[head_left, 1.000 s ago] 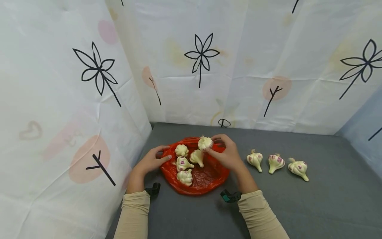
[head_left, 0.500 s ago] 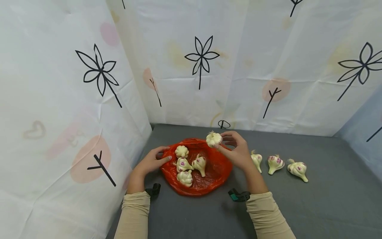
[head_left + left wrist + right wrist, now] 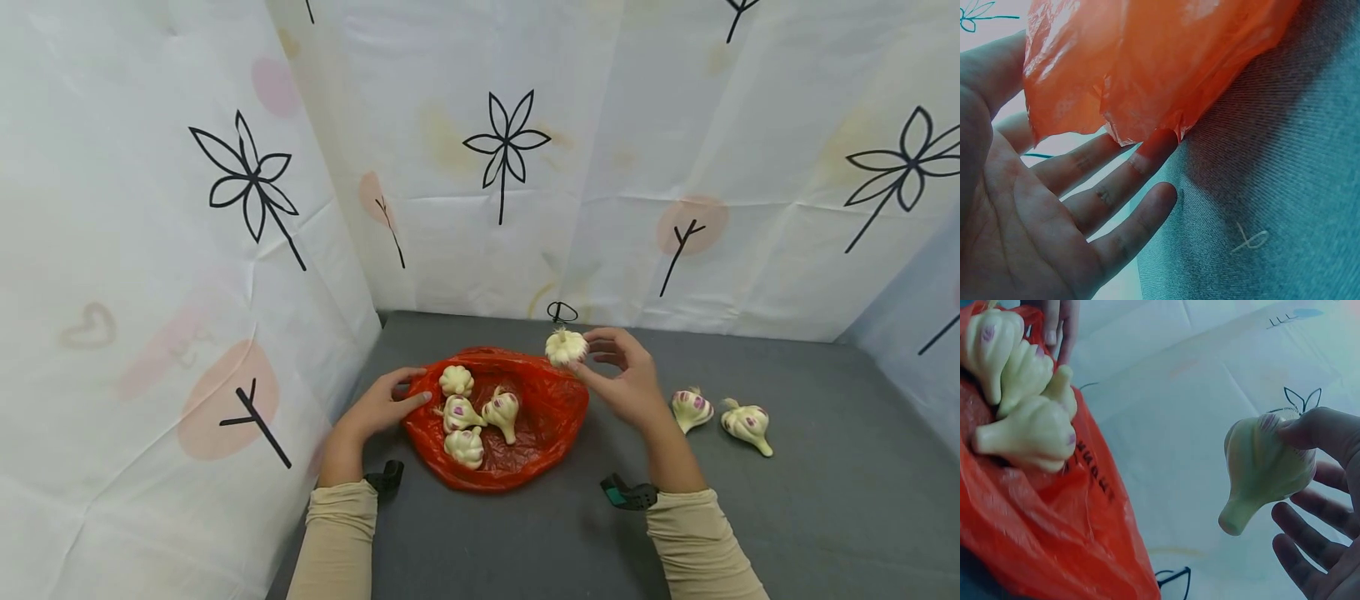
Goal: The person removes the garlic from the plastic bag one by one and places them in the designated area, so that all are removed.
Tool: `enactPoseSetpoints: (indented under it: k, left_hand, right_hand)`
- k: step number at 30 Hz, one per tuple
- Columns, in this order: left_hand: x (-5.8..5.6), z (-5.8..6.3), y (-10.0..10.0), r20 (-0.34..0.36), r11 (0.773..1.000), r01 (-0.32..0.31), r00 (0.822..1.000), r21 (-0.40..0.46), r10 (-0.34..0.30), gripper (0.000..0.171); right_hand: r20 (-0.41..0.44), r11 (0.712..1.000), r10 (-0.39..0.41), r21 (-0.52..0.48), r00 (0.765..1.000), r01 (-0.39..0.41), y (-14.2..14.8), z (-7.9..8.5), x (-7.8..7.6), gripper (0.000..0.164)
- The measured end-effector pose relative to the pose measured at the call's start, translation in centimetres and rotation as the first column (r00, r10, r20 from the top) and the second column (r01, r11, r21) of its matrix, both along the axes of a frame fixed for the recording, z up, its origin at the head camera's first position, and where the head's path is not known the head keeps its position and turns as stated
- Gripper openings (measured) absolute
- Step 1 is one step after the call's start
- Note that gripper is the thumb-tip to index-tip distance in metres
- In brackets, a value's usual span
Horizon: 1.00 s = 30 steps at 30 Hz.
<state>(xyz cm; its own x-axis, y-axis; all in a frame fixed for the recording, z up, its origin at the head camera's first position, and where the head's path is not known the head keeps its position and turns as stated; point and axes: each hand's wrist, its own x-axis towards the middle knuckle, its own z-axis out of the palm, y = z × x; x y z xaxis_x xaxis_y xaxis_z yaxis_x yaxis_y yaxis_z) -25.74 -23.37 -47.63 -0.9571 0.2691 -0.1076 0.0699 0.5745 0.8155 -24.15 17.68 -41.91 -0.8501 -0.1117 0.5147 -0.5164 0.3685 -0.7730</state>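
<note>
A garlic bulb hangs above the right rim of a red plastic bag; in the right wrist view this bulb points its stem down. My right hand pinches it between thumb and fingers, the lower fingers loosely spread. My left hand holds the bag's left rim, thumb over the edge. In the left wrist view the fingers lie against the bag's outside, partly hidden by plastic. Several garlic bulbs lie inside the open bag, mostly toward its left side.
Two garlic bulbs, one near and one farther right, lie on the grey tabletop beyond my right hand. Patterned white cloth walls the back and left. A black wrist device sits on my right wrist.
My right hand has lifted a garlic bulb out of the bag and carried it rightward, past the rim. It now hides the nearest table bulb. The left hand has stayed at the bag.
</note>
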Motion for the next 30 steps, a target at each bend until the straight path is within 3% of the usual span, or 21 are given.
enactPoseSetpoints:
  k: [23, 30]
  left_hand:
    - [-0.1, -0.3, 0.0, 0.014, 1.000, -0.004, 1.000, -0.002, 0.004, 0.062]
    - [-0.1, -0.4, 0.0, 0.004, 1.000, 0.000, 1.000, -0.008, 0.000, 0.061]
  right_hand:
    - [-0.068, 0.988, -0.132, 0.074, 0.989, 0.137, 6.4, -1.1, 1.7, 0.044]
    - [-0.071, 0.970, -0.218, 0.094, 0.973, 0.224, 8.8, -1.6, 2.6, 0.045]
